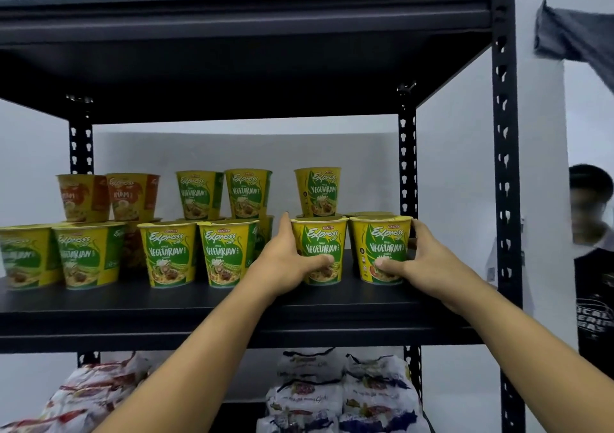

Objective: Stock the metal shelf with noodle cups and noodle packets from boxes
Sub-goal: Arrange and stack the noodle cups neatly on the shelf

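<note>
The person stands at the black metal shelf [365, 303] with both arms reaching in to its middle board. The left hand [285, 266] grips a green vegetarian cup [320, 243]: the thumb lies across the front, low down, and the fingers [285, 225] curl round the cup's left side. The right hand [432, 266] holds the neighbouring cup [382, 240] in mirror fashion, thumb across the front and the other fingers wrapped round the right side, close to the rear post.

Both cups stand upright in the front row near the right end of the board, side by side and very nearly touching. More cups sit behind them, and one stacked cup [318, 191] rises above the row. To the left, apart from the held pair, two more front-row cups [167, 253] of the same kind stand upright, with others further along. At the back left, two orange cups [133, 196] perch on top of lower ones.

On the board below lie noodle packets: blue-and-white packets [375, 389] piled under the right side, red-and-white packets [93, 389] on the left. Beyond the right-hand post, another person [594, 283] in a dark printed T-shirt stands by the white wall, and a grey cloth [578, 37] shows above them.
</note>
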Demonstrator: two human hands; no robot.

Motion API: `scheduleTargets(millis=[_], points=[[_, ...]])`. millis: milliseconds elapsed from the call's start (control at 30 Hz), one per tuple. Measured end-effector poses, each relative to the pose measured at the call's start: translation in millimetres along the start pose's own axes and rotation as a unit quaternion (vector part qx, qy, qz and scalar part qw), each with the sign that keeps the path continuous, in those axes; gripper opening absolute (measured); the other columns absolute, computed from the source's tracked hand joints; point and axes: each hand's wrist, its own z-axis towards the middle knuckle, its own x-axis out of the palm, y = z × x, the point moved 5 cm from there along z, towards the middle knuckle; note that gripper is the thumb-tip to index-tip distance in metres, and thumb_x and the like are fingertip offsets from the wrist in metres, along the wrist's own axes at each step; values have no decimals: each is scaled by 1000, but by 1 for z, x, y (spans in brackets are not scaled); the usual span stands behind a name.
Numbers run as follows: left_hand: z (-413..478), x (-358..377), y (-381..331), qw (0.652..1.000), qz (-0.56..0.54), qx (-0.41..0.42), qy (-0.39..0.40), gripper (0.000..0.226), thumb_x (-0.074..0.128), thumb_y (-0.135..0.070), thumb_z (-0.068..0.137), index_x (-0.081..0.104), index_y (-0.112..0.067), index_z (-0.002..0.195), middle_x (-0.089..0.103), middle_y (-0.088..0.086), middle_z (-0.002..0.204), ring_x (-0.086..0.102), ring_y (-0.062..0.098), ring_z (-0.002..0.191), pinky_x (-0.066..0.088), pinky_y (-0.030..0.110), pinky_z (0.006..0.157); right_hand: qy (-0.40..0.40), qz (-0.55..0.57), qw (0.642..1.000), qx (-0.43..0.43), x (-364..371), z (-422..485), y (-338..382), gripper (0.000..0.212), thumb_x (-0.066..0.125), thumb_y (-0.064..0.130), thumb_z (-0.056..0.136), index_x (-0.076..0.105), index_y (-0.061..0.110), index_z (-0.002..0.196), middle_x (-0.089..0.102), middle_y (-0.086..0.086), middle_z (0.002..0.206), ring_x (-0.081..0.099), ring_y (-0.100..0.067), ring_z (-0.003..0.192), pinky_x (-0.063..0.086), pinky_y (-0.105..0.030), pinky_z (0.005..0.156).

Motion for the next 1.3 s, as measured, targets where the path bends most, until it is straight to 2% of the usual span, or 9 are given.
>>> scheduleTargets(millis=[133,267,400,500,600,767,1000,1167,1300], points=[[-8,-6,0,999,42,5,-8,124,83,-51,82,-7,-23,164,49,0,154,49,15,135,42,30,103,-123,-103,986,-51,-8,-7,7,110,88,54,68,27,22,153,43,-4,148,48,-24,132,44,-47,110],[-32,-26,-8,991,123,43,-28,98,74,-54,89,19,-22,164,51,1,153,52,19,136,46,33,105,-251,-187,904,-290,3,-45,44,64,76,44,84,48,15,135,49,-1,126,44,-18,117,33,-23,95],[-61,-53,-6,988,141,65,-15,62,70,-44,95,50,-24,151,62,-6,142,60,7,124,49,32,109,-47,-205,897,-388,47,-55,76,40,62,41,97,59,22,132,59,11,127,48,-3,121,39,-22,101],[-84,-81,6,981,182,69,-24,41,66,-42,98,65,-28,136,70,-12,125,63,2,111,52,27,102,93,-228,898,-366,91,-56,96,44,51,51,101,57,29,139,57,18,138,48,0,129,42,-28,108],[-103,-106,24,976,209,58,-25,33,63,-44,99,71,-31,128,72,-16,115,64,-2,102,54,25,94,167,-263,896,-318,128,-54,109,47,46,55,102,58,30,140,57,16,141,49,-5,130,42,-30,109],[-122,-139,55,967,247,47,-31,31,58,-45,102,74,-29,124,72,-17,116,62,-2,105,51,22,91,204,-314,897,-236,174,-56,118,52,41,64,100,65,24,122,64,5,122,59,-17,111,50,-39,95],[-131,-175,98,960,279,13,-23,40,54,-56,101,68,-36,134,67,-20,132,59,1,123,50,30,105,263,-343,896,-103,189,-57,123,59,32,60,104,54,21,142,52,-3,148,50,-24,130,42,-36,102],[-126,-201,116,957,291,-17,1,45,50,-67,98,64,-45,135,66,-21,133,58,4,121,51,35,103,205,-304,930,-12,196,-48,136,81,43,81,89,51,23,144,53,-2,148,54,-25,127,46,-37,99],[-116,-218,120,959,277,-35,41,43,52,-63,99,68,-41,132,67,-16,128,59,9,118,51,33,101,109,-195,973,57,200,-36,144,92,68,70,83,38,12,148,49,-9,149,51,-31,131,46,-38,97]])
